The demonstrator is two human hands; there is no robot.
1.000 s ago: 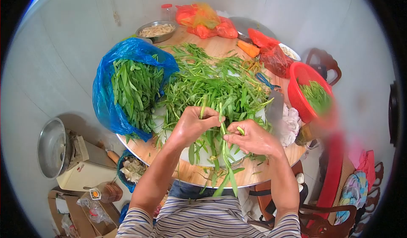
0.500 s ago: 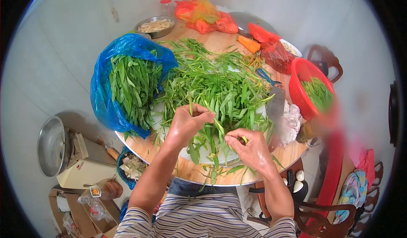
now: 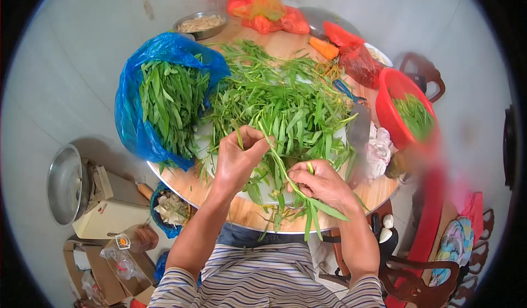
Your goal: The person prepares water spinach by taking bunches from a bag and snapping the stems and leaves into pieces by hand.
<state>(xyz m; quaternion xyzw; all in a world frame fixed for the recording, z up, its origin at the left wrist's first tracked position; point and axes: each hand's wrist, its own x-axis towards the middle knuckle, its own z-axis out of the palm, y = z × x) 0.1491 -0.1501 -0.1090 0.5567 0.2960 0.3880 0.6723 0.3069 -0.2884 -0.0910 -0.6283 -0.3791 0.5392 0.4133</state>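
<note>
Leafy water spinach (image 3: 291,102) lies heaped on a pale board in the middle of a round wooden table (image 3: 241,220). My left hand (image 3: 237,160) is closed in front of the heap, pinching a long water spinach stalk (image 3: 279,162) near its upper end; a short stem piece stands up from its fist. Close by on the right, my right hand (image 3: 323,183) pinches the same stalk lower down, with another short piece poking up from its fingers. The stalk's leaves (image 3: 321,209) hang below my right hand.
More greens fill a blue plastic bag (image 3: 132,107) at the left. At the right stand a cleaver (image 3: 360,124), blue-handled scissors (image 3: 347,90) and a red basin (image 3: 387,113) of cut stems. Behind are a carrot (image 3: 323,48), red bags (image 3: 293,20) and a metal bowl (image 3: 211,32).
The stalk between my hands now slants down to the right, its leaves hanging past my right hand. Both hands have shifted slightly and stay closed.
</note>
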